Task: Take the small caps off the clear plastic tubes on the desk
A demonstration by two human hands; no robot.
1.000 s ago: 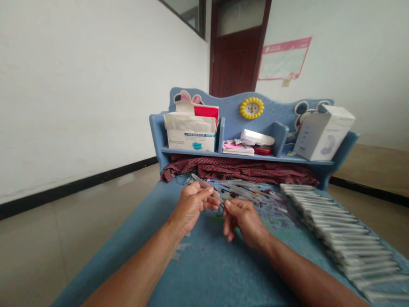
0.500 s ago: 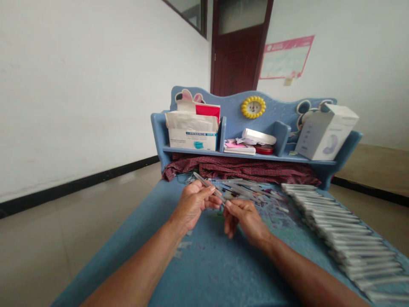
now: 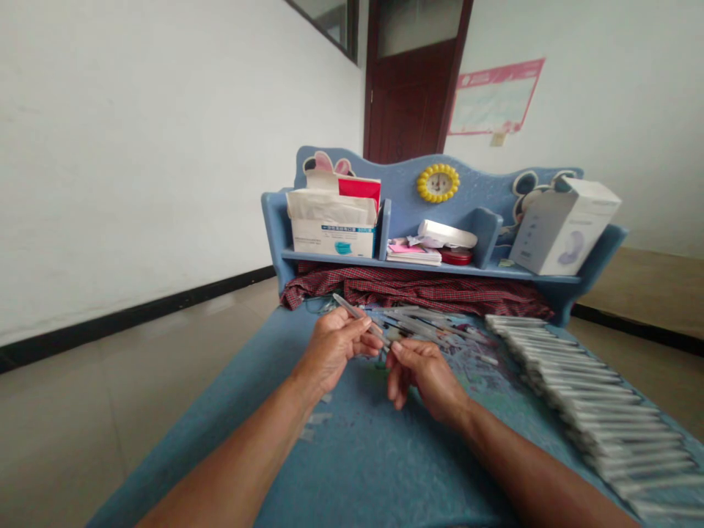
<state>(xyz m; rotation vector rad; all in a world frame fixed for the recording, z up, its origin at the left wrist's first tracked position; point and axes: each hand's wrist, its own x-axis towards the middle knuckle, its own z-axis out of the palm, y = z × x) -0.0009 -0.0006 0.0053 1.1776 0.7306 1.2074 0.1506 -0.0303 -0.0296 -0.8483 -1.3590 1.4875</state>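
My left hand (image 3: 338, 345) is closed around a slim, translucent pen (image 3: 347, 305), its upper end pointing up and to the left. At the pen's lower end, the thumb and fingers of my right hand (image 3: 421, 370) pinch the tip. Both hands hover over the blue desk (image 3: 352, 469). Just behind them lie loose pen parts (image 3: 421, 326), spread in a scattered heap. Small clear pieces (image 3: 316, 419) rest on the desk by my left forearm.
A long stack of pens (image 3: 599, 403) lines the desk's right side. Behind, a checked cloth (image 3: 418, 290) is bunched beneath a blue shelf (image 3: 341, 258) holding a mask box (image 3: 333, 231), papers (image 3: 412, 254), a red tin (image 3: 456, 257) and a white carton (image 3: 564, 227).
My hands keep almost the same pose on the pen. The right hand has shifted very slightly to the right, and the whole view has moved a little.
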